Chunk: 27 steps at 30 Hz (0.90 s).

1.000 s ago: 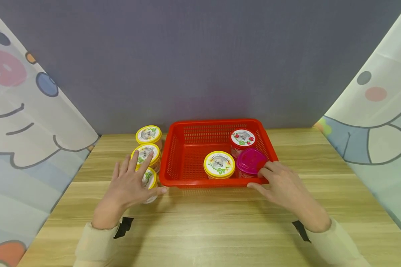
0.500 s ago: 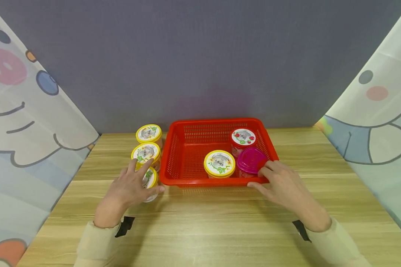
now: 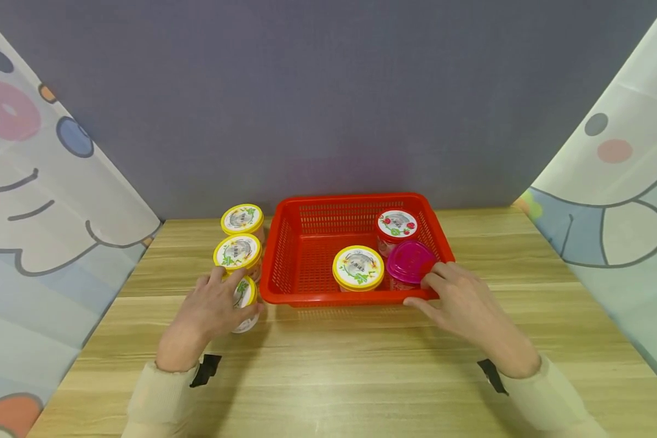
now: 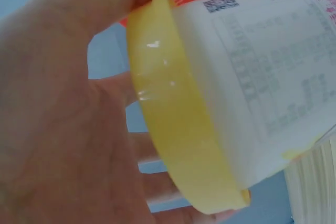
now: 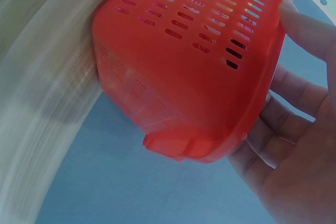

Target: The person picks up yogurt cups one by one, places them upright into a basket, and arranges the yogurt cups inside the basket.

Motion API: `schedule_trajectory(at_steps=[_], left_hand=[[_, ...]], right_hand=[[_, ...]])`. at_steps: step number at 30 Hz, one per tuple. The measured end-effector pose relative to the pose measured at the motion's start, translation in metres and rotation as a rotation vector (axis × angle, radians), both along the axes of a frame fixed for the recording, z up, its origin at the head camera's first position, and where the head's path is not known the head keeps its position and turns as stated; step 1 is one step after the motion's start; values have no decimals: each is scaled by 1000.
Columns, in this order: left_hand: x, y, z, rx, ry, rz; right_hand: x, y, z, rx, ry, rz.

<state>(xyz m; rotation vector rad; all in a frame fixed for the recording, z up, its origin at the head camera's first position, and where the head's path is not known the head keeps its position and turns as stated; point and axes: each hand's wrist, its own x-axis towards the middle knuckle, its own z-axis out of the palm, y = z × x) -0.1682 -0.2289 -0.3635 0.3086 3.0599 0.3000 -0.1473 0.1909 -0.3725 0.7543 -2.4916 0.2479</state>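
My left hand grips the front tub by its yellow lid. The thumb is on one side and the fingers are round the other; part of the tub is hidden under the hand. That tub stands on the table at the left of the red basket. My right hand holds the basket's front right corner, thumb outside and fingers over the rim. Inside the basket are a yellow-lidded tub, a magenta-lidded tub near the right fingers, and a red-lidded tub behind.
Two more yellow-lidded tubs stand in line behind the held one, a middle tub and a back tub. A grey panel rises behind the wooden table. Cartoon-printed cloths hang at both sides.
My left hand's spread fingers have drawn in and closed round the front tub's lid, with the thumb moving in to its right side. The right hand stays at the basket corner.
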Motion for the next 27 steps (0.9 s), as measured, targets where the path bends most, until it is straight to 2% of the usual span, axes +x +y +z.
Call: schedule_trajectory(at_steps=[11, 21, 27], left_hand=[[-6, 0, -3, -30, -19, -4], [-7, -5, -8, -54, 57, -54], [-5, -6, -5, -44, 65, -71]], right_hand=[[-1, 0, 0, 4, 5, 10], [-1, 0, -1, 3, 3, 9], [0, 0, 0, 7, -13, -9]])
